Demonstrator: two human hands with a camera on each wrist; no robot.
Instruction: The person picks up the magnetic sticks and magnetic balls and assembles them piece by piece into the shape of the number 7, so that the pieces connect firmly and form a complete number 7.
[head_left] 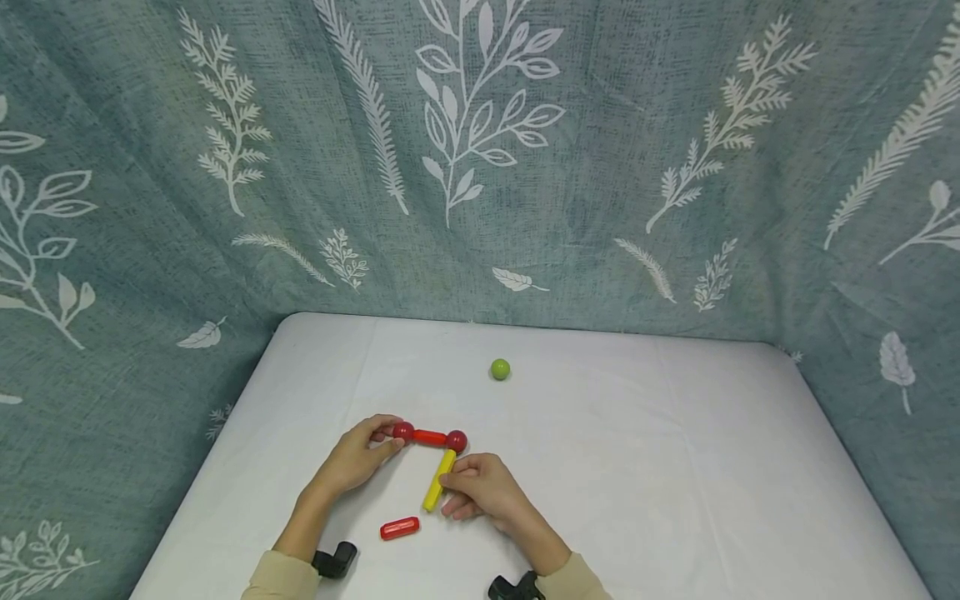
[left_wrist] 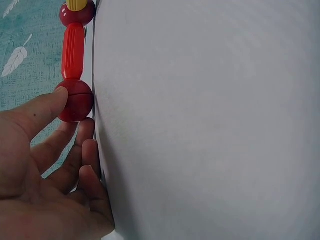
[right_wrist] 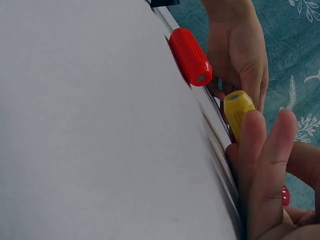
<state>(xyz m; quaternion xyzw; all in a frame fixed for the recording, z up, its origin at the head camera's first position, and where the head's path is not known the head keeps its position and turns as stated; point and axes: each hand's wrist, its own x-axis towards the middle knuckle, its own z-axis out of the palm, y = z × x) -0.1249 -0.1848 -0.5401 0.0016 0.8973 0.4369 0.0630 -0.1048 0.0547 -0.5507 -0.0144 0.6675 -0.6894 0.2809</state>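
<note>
My left hand (head_left: 358, 457) pinches a dark red ball (left_wrist: 76, 101) between thumb and fingers. From that ball a red rod (head_left: 430, 437) runs to a second dark red ball (head_left: 456, 441). A yellow rod (head_left: 438, 481) meets this second ball and slants toward me. My right hand (head_left: 483, 490) pinches the yellow rod between thumb and index finger, while its other fingers extend beside it. In the right wrist view, the near end of the yellow rod (right_wrist: 237, 106) has a grey disc in it. The fingers partly hide the rod there.
A loose red rod (head_left: 400, 528) lies on the white tabletop (head_left: 637, 467) nearer to me, between the forearms. Farther back sits a green ball (head_left: 500, 369). Black devices (head_left: 335, 560) are at both wrists. A green leaf-patterned cloth (head_left: 600, 167) hangs behind the table.
</note>
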